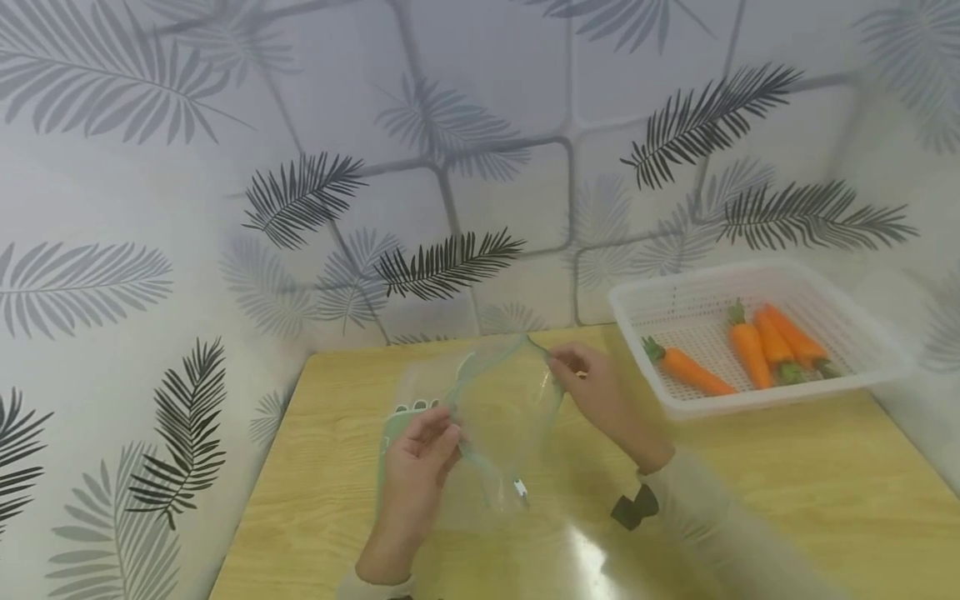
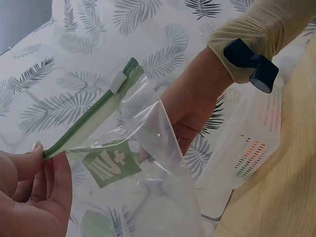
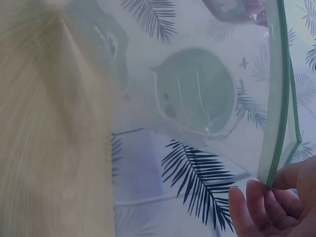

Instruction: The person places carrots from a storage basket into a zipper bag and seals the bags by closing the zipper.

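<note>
The bag [image 1: 504, 412] is above the table [image 1: 300, 517], its mouth spread. The left hand [image 1: 422, 462] pinches one edge of the rim between thumb and fingers; the right hand [image 1: 596, 396] pinches the opposite edge, a grip that presumably keeps the film apart. Carrots [image 1: 750, 350] lie in the basket [image 1: 780, 398], within right-hand reach. A green-printed item [image 1: 392, 429] beneath may be another bag; the film obscures it.

The head view is bright but hazy; at 5 o'clock white glare streaks the table [image 1: 592, 562], while the sleeve [image 1: 738, 529] at 4 o'clock and basket [image 1: 795, 392] at 3 look soft. The left wrist view is dimmer, glints crossing the bag [image 2: 165, 175]. The right wrist view looks bluish, wood grain smeared at 10 o'clock.
</note>
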{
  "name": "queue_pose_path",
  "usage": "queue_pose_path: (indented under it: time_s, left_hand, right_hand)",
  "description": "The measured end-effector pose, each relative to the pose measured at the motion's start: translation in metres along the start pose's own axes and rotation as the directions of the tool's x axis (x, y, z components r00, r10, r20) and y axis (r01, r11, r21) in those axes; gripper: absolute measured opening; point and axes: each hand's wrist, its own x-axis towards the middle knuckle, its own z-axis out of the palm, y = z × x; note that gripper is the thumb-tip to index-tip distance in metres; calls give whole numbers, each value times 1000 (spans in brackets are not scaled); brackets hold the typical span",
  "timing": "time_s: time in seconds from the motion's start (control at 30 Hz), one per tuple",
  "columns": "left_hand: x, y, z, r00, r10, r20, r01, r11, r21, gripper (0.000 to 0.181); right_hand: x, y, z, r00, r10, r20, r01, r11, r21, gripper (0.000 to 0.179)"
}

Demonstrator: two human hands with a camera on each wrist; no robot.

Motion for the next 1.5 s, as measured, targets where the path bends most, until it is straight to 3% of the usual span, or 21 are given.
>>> queue_pose_path:
  time_s: [0.2,0.37,0.47,0.57,0.67,0.8,0.93,1.0,1.13,1.23,1.33,1.5]
  left_hand:
    - [1,3,-1,998,58,7,-58,998,-20,29]
    - [1,2,0,1000,23,-21,-24,999,-22,32]
    - [0,2,1,999,-4,-46,3,1000,-28,36]
    - [1,4,2,998,-13,-62,11,999,-33,39]
    - [1,5,3,998,-9,-69,6,999,-40,40]
    - [1,6,2,996,-12,-83,7,998,-57,38]
    - [0,6,2,996,-14,-91,8,998,-64,33]
    - [0,7,2,996,-12,-88,6,998,-64,36]
    - [1,9,3,996,-10,-85,4,998,-67,41]
    - [1,9,3,996,-12,-84,7,998,-63,41]
    - [1,10,3,996,-13,-83,9,998,-59,42]
    - [0,10,3,996,-19,-82,14,998,-60,43]
  right_hand:
    - [3,-15,-7,1000,21,16,-21,999,44,19]
    - [0,-44,-15,994,-30,109,22,997,74,20]
    - [-1,-49,-23,983,-22,182,7,997,81,23]
    - [1,-40,-34,975,22,223,-40,996,79,27]
    - [7,-24,-49,980,41,197,-53,997,57,28]
    - [19,-8,-76,991,15,131,-3,995,-97,27]
    - [28,2,-104,992,48,120,-16,966,-257,30]
    - [33,6,-116,992,72,101,-40,956,-292,31]
    - [44,17,-138,998,48,46,-26,924,-383,27]
    - [52,24,-152,997,55,47,-29,900,-435,28]
    - [57,32,-161,988,126,93,-69,881,-467,33]
    - [58,49,-166,948,258,185,-136,856,-500,41]
